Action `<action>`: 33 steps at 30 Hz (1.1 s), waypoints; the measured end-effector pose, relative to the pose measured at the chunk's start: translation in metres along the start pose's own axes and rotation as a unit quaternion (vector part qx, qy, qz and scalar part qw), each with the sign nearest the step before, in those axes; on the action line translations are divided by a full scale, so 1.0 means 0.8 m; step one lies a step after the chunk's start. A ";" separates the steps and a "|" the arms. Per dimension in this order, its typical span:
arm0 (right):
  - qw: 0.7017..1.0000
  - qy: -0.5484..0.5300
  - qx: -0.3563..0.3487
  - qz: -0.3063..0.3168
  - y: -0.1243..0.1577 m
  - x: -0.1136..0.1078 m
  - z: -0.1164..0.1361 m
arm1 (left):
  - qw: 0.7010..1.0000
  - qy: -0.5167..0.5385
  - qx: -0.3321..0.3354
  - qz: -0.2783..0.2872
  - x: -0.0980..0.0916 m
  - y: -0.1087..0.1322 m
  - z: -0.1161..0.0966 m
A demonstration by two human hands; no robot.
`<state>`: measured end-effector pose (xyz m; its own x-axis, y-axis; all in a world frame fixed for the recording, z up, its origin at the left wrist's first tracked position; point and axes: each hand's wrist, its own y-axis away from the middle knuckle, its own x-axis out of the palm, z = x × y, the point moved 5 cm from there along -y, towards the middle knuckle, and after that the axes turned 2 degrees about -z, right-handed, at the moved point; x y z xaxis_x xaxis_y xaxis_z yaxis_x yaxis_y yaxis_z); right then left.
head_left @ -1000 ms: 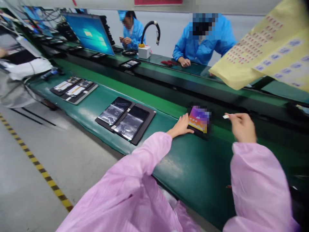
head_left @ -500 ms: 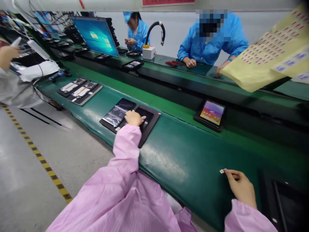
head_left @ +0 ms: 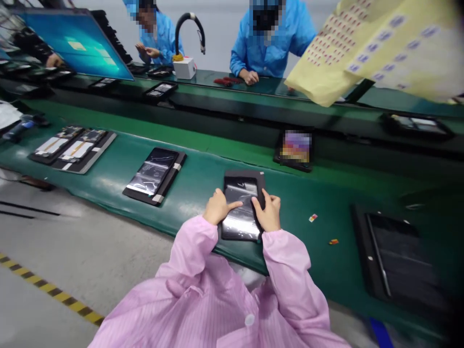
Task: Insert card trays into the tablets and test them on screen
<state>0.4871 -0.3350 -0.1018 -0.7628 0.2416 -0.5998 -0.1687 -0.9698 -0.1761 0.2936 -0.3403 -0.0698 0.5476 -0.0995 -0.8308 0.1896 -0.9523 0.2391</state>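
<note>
In front of me a tablet point(head_left: 239, 212) with a glossy dark screen lies on a dark pad point(head_left: 244, 173). My left hand point(head_left: 216, 207) grips the tablet's left edge, its thumb lying across the screen. At the right edge, my right hand point(head_left: 268, 211) holds the tablet too, with its thumb on the glass. The fingers beneath the edges are hidden. To the right on the green mat are a small white-and-coloured card point(head_left: 312, 218) and a small orange piece point(head_left: 333, 241). Another film-covered tablet point(head_left: 152, 171) rests on its own pad to the left.
Opened devices point(head_left: 78, 145) sit farther left on the bench point(head_left: 203, 179). A large tablet point(head_left: 402, 256) lies at the right, and a lit tablet point(head_left: 295, 147) on the strip beyond. Yellow label sheets point(head_left: 333, 53) hang at upper right. People in blue work opposite.
The tablet on its pad has moved right, away from the film-covered one. My right hand has let go of the small card and come to the tablet. My view has turned right.
</note>
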 end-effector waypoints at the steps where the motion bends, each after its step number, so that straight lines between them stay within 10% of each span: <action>1: 1.000 0.003 0.008 -0.011 0.006 -0.015 -0.011 | 1.000 0.004 0.021 0.000 0.011 0.010 -0.011; 7: 1.000 -0.007 0.025 -0.017 0.026 -0.059 -0.033 | 0.990 0.013 0.087 -0.113 0.018 0.037 -0.047; 11: 0.997 -0.065 0.016 -0.029 0.020 -0.061 -0.023 | 0.977 0.173 0.098 -0.076 0.020 0.034 -0.049; 18: 0.955 -0.291 0.006 0.051 0.025 -0.071 0.014 | 0.880 0.460 0.118 -0.014 0.026 0.031 -0.068; 25: 0.956 -0.241 -0.115 0.121 0.007 -0.088 0.049 | 0.746 0.621 0.239 -0.045 -0.034 0.007 -0.104; 33: 0.961 -0.206 -0.131 0.131 0.021 -0.068 0.034 | 0.834 0.462 0.300 0.004 -0.101 -0.025 -0.146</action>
<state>0.5084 -0.3653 -0.0507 -0.9494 -0.0960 -0.2991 0.1847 -0.9408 -0.2843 0.3404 -0.2795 0.0510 0.9941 -0.1059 -0.0216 -0.1077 -0.9531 -0.2827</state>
